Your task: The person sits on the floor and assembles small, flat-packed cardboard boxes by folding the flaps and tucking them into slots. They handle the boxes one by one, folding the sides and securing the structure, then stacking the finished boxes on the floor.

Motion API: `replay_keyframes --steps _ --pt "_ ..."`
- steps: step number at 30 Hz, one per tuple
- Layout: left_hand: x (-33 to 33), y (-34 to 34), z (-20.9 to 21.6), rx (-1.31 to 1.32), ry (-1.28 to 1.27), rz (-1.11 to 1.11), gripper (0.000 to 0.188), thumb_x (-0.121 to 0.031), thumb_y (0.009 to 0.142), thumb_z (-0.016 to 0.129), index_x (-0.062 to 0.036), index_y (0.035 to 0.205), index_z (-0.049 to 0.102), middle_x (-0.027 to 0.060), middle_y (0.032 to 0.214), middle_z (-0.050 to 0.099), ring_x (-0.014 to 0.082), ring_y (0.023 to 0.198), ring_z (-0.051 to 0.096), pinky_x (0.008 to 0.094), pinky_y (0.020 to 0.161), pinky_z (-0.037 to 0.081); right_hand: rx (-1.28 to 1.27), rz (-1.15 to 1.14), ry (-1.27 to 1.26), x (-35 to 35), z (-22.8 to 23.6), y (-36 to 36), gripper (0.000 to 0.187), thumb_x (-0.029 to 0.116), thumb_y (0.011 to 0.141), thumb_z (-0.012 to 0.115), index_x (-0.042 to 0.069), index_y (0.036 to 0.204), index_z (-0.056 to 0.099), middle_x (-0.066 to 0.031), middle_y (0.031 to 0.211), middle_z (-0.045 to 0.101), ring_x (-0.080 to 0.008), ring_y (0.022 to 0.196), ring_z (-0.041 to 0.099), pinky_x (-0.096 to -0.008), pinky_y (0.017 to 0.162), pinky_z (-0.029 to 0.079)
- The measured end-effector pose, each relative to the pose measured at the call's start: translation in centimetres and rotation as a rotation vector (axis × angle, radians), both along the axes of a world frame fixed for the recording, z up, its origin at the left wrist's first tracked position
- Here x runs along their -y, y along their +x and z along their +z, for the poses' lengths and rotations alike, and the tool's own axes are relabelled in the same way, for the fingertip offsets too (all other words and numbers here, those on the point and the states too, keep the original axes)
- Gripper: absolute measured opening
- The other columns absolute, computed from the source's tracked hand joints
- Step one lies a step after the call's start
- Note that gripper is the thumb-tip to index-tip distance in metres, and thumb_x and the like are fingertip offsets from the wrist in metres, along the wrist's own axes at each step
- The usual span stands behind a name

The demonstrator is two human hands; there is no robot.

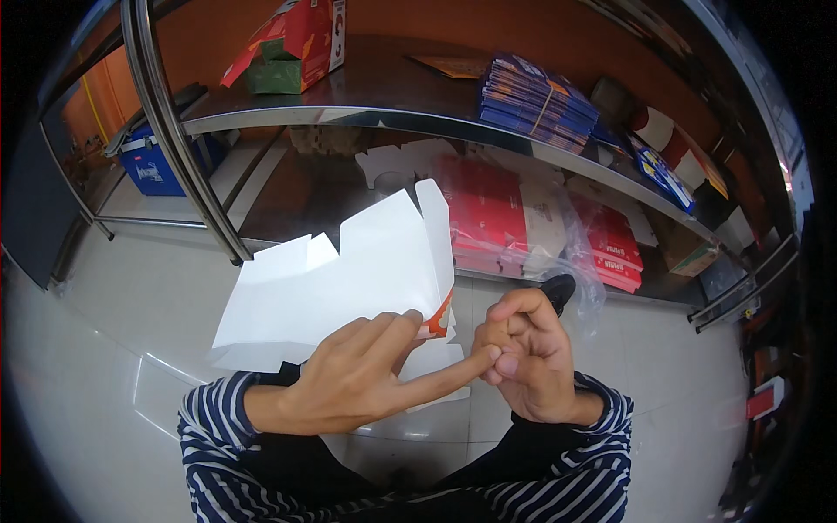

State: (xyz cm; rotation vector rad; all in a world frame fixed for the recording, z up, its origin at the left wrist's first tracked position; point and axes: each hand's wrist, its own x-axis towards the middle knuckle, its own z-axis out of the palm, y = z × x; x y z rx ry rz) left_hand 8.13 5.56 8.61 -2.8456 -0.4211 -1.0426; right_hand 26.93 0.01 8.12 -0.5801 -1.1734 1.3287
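Note:
A large white cardboard box blank, with cut flaps along its edges, lies tilted in front of me. Its turned corner shows an orange-red printed side. My left hand is closed on the near right edge of the blank, its curled fingertips against the printed corner. One digit of that hand stretches right and meets my right hand. The right fingers are curled in a pinch around that digit's tip; whether anything small is between them is hidden.
Ahead stands a metal shelf carrying a red-and-green box and a banded stack of blue printed cartons. Plastic-wrapped red packs lie on its lower level. A blue bag sits at left; a black shoe shows beyond my right hand.

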Motion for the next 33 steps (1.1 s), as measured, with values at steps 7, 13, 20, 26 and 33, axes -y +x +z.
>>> replay_keyframes --steps 7,13,20,26,33 --pt "-0.7 0.2 -0.1 -0.046 -0.070 -0.013 0.051 0.003 0.068 0.066 -0.0217 0.112 0.059 0.0114 0.084 0.054 0.0181 0.067 0.054 0.0247 0.051 0.042 -0.020 0.217 -0.162 0.9 0.3 -1.5 0.047 0.000 0.082 0.049 0.004 0.123 0.026 -0.0069 0.077 0.045 -0.0148 0.063 0.047 -0.0287 0.064 0.039" --pt "-0.8 -0.8 0.9 0.115 -0.066 0.014 0.046 0.007 0.063 0.067 -0.0167 0.103 0.064 0.0106 0.088 0.057 0.0189 0.072 0.059 0.0244 0.053 0.046 -0.264 0.304 -0.033 1.0 0.8 0.3 0.058 -0.002 0.079 0.046 0.006 0.129 0.018 -0.0068 0.079 0.039 -0.0178 0.074 0.046 -0.0314 0.071 0.036" --pt "-0.1 -0.5 1.1 0.072 0.019 -0.069 0.054 0.012 0.056 0.068 -0.0233 0.097 0.068 0.0079 0.086 0.055 0.0168 0.069 0.058 0.0232 0.053 0.046 -0.243 0.254 -0.057 1.2 0.9 0.5 0.055 0.000 0.080 0.045 0.006 0.128 0.019 -0.0071 0.079 0.040 -0.0170 0.073 0.046 -0.0297 0.069 0.037" --pt "-0.2 -0.6 0.9 0.085 0.041 -0.087 0.056 0.011 0.056 0.069 -0.0253 0.098 0.068 0.0073 0.085 0.054 0.0161 0.067 0.057 0.0231 0.052 0.046 -0.190 0.243 -0.108 1.2 1.4 0.2 0.055 -0.002 0.078 0.042 0.008 0.127 0.020 -0.0078 0.079 0.040 -0.0157 0.072 0.046 -0.0269 0.068 0.038" --pt "-0.3 0.0 1.6 0.043 0.030 -0.069 0.047 0.008 0.058 0.068 -0.0199 0.096 0.068 0.0103 0.085 0.055 0.0187 0.066 0.057 0.0250 0.054 0.046 -0.150 0.213 -0.103 0.8 0.6 0.5 0.050 0.000 0.081 0.048 0.007 0.124 0.024 -0.0061 0.078 0.041 -0.0133 0.070 0.043 -0.0253 0.065 0.035"
